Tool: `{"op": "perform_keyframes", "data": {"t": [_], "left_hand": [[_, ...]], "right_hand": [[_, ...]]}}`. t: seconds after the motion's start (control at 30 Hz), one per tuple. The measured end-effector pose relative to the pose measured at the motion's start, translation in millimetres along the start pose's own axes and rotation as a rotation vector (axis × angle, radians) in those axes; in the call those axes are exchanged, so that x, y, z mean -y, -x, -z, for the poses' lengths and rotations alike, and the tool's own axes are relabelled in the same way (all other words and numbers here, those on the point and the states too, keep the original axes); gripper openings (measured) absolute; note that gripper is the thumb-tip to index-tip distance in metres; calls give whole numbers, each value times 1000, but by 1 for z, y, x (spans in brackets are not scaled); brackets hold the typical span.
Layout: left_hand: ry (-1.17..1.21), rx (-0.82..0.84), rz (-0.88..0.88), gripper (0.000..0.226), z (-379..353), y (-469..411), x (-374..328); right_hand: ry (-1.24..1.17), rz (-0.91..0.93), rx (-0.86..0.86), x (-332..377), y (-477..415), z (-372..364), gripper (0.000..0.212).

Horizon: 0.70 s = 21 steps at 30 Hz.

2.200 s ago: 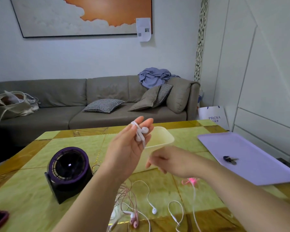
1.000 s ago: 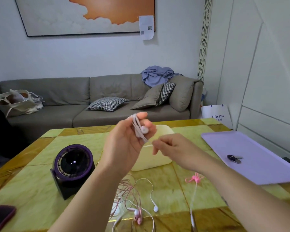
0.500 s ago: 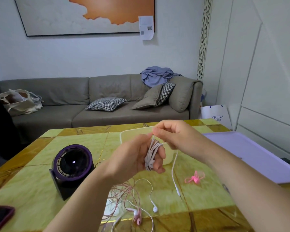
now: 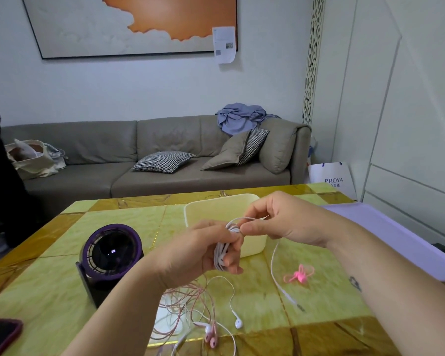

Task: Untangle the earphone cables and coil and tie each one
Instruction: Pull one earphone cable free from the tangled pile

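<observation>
- Fingers (image 4: pixel 231 262) of the left hand (image 4: pixel 195 250) are curled round a white coil (image 4: pixel 219 253) of earphone cable, held up above the table (image 4: pixel 62 278). The right hand (image 4: pixel 280 222) pinches the strand at the coil's top between its fingertips (image 4: pixel 249 229). If the left grip slackens while the right draws a turn tight, the loops would probably spring apart and need rewinding.
- Closest to the table's near edge lies the tangle (image 4: pixel 188 301) of pink and white cables, with pink earbuds (image 4: pixel 211 336) and a white earbud (image 4: pixel 238 323) at its front. It sits beneath the left wrist, so a dropped coil could land in it and snag. Whether any strand of the coil runs down into it, I cannot tell.
- A loose tail (image 4: pixel 274 265) hangs from the right hand to the table and ends in the plug (image 4: pixel 299 307). A sharp pull could drag the plug across the surface, or wind a twist into the coil.
- Just beside that tail lies a pink tie (image 4: pixel 299 276), apart from both hands. Fetching it means one hand leaving the coil, probably the likeliest moment for it to unravel.
- Behind the hands stands a cream tray (image 4: pixel 224 204), and to the left a purple fan (image 4: pixel 111 253). The fan is well apart from the tail, so a snag in its grille looks a small risk.
</observation>
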<state>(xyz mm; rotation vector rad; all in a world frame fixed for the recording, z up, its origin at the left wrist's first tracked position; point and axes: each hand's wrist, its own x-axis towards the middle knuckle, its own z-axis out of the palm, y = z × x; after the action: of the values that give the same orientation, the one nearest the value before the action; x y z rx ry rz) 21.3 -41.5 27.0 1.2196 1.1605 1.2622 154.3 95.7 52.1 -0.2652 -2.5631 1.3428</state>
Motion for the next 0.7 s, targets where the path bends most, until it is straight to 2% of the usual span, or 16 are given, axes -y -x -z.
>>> {"op": "perform_keyframes", "data": {"t": [0.13,0.27,0.37,0.7], "left_hand": [[1,7,7,18,1,0,-1],[10,41,10,18,-1,0,-4],[34,32,7,18,-3,-1,-3],[267,-199,-138,22,-21,-9,-1]], "right_hand": [[57,1,41,5,2,1,3],[-69,6,160,4,5,1,5],[-185,12,179,-2,4,0,6],[-481,10,-90,-23,0,-11,14]]}}
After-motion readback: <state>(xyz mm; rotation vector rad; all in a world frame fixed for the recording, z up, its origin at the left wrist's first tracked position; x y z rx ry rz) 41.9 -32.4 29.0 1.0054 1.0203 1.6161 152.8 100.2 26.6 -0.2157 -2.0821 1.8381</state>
